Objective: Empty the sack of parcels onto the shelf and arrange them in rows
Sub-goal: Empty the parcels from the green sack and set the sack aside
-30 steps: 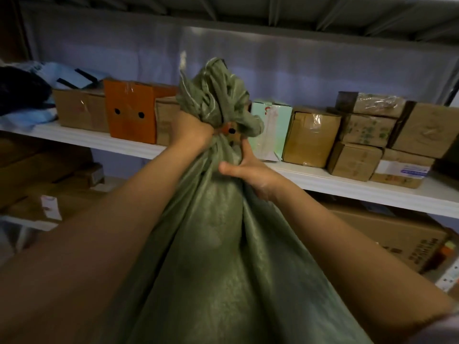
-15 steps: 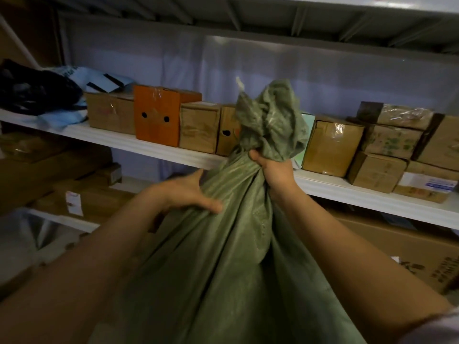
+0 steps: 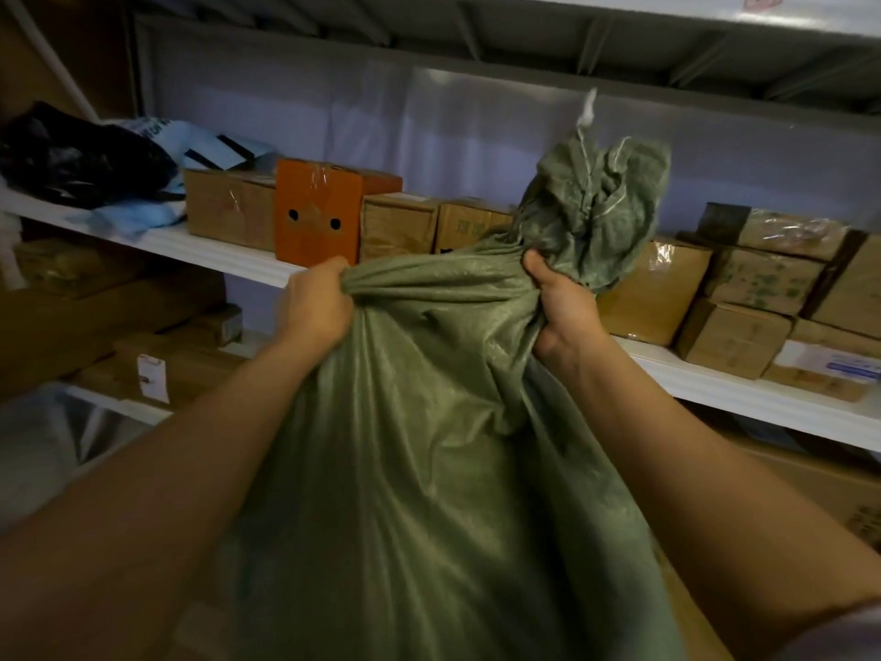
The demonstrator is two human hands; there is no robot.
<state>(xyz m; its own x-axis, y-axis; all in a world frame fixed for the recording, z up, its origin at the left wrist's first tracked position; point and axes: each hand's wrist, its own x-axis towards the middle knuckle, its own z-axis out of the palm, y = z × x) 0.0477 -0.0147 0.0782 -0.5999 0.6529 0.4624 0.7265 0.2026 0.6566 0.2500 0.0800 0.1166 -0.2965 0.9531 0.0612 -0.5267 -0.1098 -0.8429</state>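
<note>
A big green woven sack (image 3: 429, 469) hangs in front of me, its gathered neck bunched up at the upper right. My right hand (image 3: 560, 305) grips the neck just under the bunch. My left hand (image 3: 317, 302) clutches a fold of the sack's cloth on the left side. The sack's contents are hidden. Behind it runs a white shelf (image 3: 224, 252) that carries a row of parcels: brown cartons, an orange box (image 3: 317, 217) with two black dots, and stacked cartons (image 3: 758, 298) at the right.
A black bag (image 3: 71, 155) and blue mailers (image 3: 143, 214) lie at the shelf's left end. Large cartons fill the lower shelf (image 3: 124, 355) and the space at the lower right. Another shelf's underside hangs overhead.
My left hand went from an open hold on the sack's side to a tight grip on its cloth. The sack's neck and my right hand shifted right, stretching the cloth between both hands.
</note>
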